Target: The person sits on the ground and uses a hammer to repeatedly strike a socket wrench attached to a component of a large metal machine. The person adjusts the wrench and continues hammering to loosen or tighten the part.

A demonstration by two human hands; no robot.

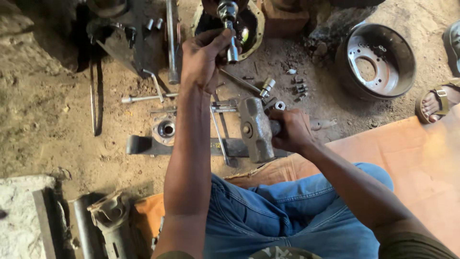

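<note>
Head view. The left hand (pixel 203 57) is closed around a steel rod (pixel 231 41), fingers wrapped over its middle, so the rod stands nearly upright out of the fist. The rod's upper end sits at the mouth of a round housing (pixel 249 24) just beyond the grip.

The right hand (pixel 291 129) is clenched on the handle of a hammer (pixel 256 129). The heavy grey head lies just to the inside of that fist, long side running toward and away from the person, held above the ground and below the left hand's grip. The handle itself is almost wholly hidden in the fist.

Between the two grips and a little past the hammer head lie a socket (pixel 267 87) and a nut (pixel 280 105) on the dirt. To the outside of the left hand lie an L-shaped wrench (pixel 143 97) and a flanged hub (pixel 166 129), with a dark flat bar (pixel 158 145) beside it.

Well out beyond the right hand stands a brake drum (pixel 376 60), open side up. Near it is another person's sandalled foot (pixel 437 102).

Under both forearms are the person's jeans (pixel 287 216), resting on an orange mat (pixel 412 158).
</note>
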